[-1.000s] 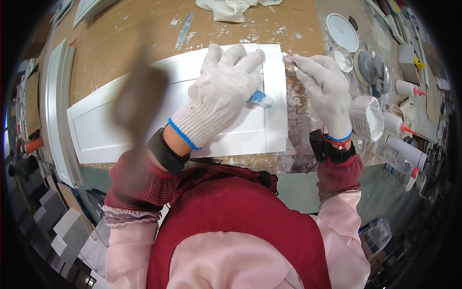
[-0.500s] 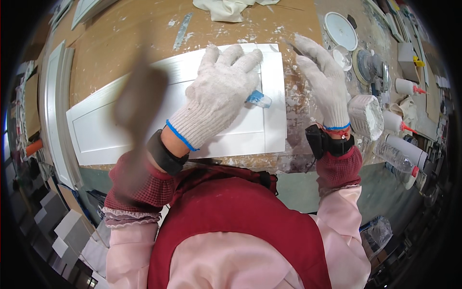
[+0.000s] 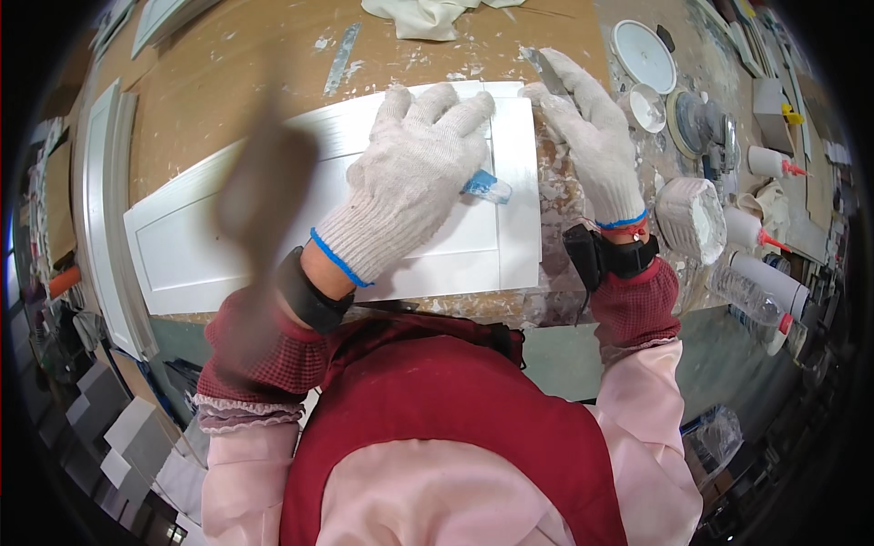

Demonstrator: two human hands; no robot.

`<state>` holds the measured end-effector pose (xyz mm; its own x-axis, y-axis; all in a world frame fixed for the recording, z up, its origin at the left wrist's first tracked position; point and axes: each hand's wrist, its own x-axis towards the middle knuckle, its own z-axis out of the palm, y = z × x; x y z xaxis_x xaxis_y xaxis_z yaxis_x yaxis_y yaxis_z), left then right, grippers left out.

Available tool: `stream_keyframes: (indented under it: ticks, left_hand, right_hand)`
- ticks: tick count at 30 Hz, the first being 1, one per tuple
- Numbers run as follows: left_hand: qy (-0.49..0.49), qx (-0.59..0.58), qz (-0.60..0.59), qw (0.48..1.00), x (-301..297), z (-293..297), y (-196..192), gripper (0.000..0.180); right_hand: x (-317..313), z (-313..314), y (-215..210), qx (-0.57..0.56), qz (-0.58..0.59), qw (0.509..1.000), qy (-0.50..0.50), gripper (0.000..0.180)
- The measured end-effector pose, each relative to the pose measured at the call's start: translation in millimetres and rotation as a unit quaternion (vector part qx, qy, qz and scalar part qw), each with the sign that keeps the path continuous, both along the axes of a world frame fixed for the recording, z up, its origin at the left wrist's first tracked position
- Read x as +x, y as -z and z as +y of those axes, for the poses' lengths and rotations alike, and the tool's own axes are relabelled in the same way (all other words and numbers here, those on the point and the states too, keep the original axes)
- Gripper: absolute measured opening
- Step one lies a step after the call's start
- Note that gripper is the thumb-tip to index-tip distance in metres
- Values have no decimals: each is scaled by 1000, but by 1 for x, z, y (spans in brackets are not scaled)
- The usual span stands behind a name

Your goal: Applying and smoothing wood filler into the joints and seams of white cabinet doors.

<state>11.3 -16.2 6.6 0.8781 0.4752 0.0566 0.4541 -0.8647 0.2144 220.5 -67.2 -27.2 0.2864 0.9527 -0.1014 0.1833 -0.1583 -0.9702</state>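
Note:
My left hand (image 3: 414, 164), in a white knit glove with a blue cuff edge, rests palm down on a white framed panel (image 3: 218, 223) with its fingers spread. From under that hand juts a flat blue piece (image 3: 489, 187) smeared with white; whether the hand grips it is hidden. Just past the panel's right end, my right hand (image 3: 596, 136), gloved alike, is raised over the bench. Its fingers are closed on a putty knife (image 3: 548, 73), whose grey metal blade shows between thumb and forefinger. The knife's handle is hidden by the glove.
On the right stand a white-caked tub (image 3: 694, 218), a round white lid (image 3: 645, 56), a sander (image 3: 696, 126) and red-tipped glue bottles (image 3: 769, 164). More panels (image 3: 105, 209) lean at left. A cloth (image 3: 428, 16) lies at the back. Something brown and blurred (image 3: 266, 191) hangs close in front.
My right hand has moved left toward the panel's far right corner, and more of the putty knife's blade shows. My left hand has stayed almost in place.

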Motion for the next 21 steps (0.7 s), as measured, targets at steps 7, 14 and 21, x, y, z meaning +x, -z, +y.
stream_keyframes:
  ticks: [7,14,21]
  left_hand:
    - [-5,22,-25,999,1,-2,1,14]
    - [-14,28,-24,999,0,-2,1,14]
    - [-8,-3,-10,1000,1,-1,-2,16]
  right_hand:
    - [-1,-3,5,63,-61,996,-31,43]
    - [7,-7,16,210,-352,906,-110,41]
    - [-1,-32,10,161,-263,951,32,36]
